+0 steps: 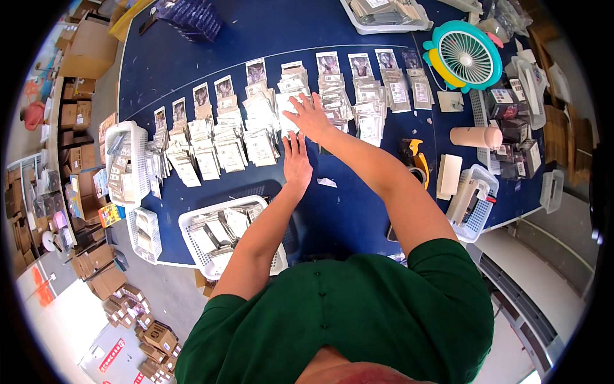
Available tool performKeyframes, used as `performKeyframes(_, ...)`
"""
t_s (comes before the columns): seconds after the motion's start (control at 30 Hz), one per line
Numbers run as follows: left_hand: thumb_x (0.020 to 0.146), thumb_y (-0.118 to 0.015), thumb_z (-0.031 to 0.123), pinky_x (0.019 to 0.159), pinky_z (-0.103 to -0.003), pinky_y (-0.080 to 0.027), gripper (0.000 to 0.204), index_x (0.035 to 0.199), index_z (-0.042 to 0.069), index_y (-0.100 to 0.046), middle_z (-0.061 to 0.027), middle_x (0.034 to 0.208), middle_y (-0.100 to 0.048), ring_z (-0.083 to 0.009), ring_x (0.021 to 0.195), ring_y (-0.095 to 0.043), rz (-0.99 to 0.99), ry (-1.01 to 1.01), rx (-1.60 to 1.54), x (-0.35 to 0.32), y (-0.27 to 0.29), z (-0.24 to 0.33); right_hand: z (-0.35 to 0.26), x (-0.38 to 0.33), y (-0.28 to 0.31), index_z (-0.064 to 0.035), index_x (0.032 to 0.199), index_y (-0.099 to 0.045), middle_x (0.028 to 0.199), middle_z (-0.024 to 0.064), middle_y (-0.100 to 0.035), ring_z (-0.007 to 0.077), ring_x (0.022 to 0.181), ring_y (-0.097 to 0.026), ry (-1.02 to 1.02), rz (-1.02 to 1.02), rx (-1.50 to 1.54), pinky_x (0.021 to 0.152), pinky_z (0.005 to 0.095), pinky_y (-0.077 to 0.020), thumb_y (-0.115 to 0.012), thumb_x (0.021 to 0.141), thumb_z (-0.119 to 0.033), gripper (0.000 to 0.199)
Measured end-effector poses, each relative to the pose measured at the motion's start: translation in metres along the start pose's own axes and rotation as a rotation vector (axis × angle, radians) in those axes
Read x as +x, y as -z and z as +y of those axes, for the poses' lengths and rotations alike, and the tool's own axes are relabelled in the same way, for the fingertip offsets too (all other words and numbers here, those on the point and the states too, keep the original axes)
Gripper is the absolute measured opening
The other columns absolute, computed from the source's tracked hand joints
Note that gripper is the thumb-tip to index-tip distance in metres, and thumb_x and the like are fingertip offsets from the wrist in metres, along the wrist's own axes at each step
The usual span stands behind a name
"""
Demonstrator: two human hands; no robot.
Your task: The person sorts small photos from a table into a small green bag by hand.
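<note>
Right hand [311, 122] is spread flat on the middle column of packets [291, 84], left hand [298, 168] has fingers nearly straight at its near end, neither gripping anything that I can see. Neighbouring columns [332, 89] crowd both sides, but there's decent bare blue table [339, 214] nearside, white basket [192, 242] by the edge.

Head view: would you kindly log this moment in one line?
right hand: over packet row | left hand: at its near end | fan: farther right
</note>
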State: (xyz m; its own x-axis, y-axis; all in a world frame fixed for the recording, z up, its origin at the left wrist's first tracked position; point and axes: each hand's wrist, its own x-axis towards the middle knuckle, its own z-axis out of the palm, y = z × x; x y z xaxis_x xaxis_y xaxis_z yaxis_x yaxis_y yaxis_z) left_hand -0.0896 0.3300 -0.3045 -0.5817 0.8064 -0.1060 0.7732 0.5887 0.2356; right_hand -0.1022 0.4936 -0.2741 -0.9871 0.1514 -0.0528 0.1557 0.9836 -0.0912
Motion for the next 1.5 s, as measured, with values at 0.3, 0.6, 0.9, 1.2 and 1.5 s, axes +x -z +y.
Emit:
performKeyframes(0.3, 0.084, -0.063, 0.007, 0.113, -0.054, -0.030, 0.068, 0.147, 0.007, -0.039, -0.0320, 0.154, -0.024, -0.0509, 0.141, -0.026, 0.127, -0.030, -0.122, 0.006, 0.035, 0.008, 0.082, 0.088, 0.022, -0.0097, 0.100, -0.070, 0.104, 0.0118, -0.066, 0.0300, 0.100, -0.065, -0.260, 0.287, 0.286, 0.082, 0.0432, -0.0543, -0.056, 0.082, -0.003, 0.024)
performKeyframes(0.6, 0.091, -0.066, 0.020, 0.113, -0.059, -0.027, 0.072, 0.154, 0.025, -0.032, -0.0241, 0.160, -0.017, -0.0458, 0.145, -0.022, 0.224, -0.030, -0.145, 0.039, 0.019, -0.002, 0.138, 0.169, -0.003, -0.0063, 0.101, -0.075, 0.106, 0.0173, -0.072, 0.0345, 0.103, -0.068, -0.324, -0.158, 0.423, 0.090, 0.0439, -0.0541, -0.064, 0.083, -0.015, 0.022)
performKeyframes(0.9, 0.096, -0.058, 0.018, 0.115, -0.061, -0.023, 0.061, 0.152, 0.024, -0.035, -0.0218, 0.161, -0.017, -0.0450, 0.147, -0.018, 0.230, -0.034, -0.219, 0.050, -0.003, 0.005, 0.176, 0.196, -0.026, -0.0107, 0.088, -0.077, 0.088, 0.0105, -0.073, 0.0262, 0.088, -0.070, -0.296, -0.181, 0.596, 0.080, 0.0374, -0.0532, -0.077, 0.076, -0.023, 0.018)
performKeyframes(1.2, 0.095, -0.058, 0.018, 0.114, -0.062, -0.023, 0.062, 0.152, 0.024, -0.036, -0.0236, 0.160, -0.018, -0.0464, 0.146, -0.018, 0.210, -0.035, -0.205, 0.052, -0.001, 0.003, 0.158, 0.187, -0.006, -0.0163, 0.101, -0.072, 0.102, 0.0063, -0.070, 0.0269, 0.098, -0.068, -0.382, -0.012, 0.535, 0.085, 0.0409, -0.0527, -0.071, 0.084, -0.030, 0.022)
performKeyframes(1.5, 0.091, -0.066, 0.023, 0.114, -0.064, -0.019, 0.068, 0.152, 0.022, -0.038, -0.0247, 0.159, -0.020, -0.0453, 0.146, -0.021, 0.223, -0.337, -0.386, 0.042, 0.016, 0.048, 0.210, 0.131, 0.016, -0.0149, 0.100, -0.069, 0.111, 0.0066, -0.067, 0.0259, 0.111, -0.063, -0.361, -0.166, 0.205, 0.092, 0.0471, -0.0449, -0.069, 0.086, -0.038, 0.027)
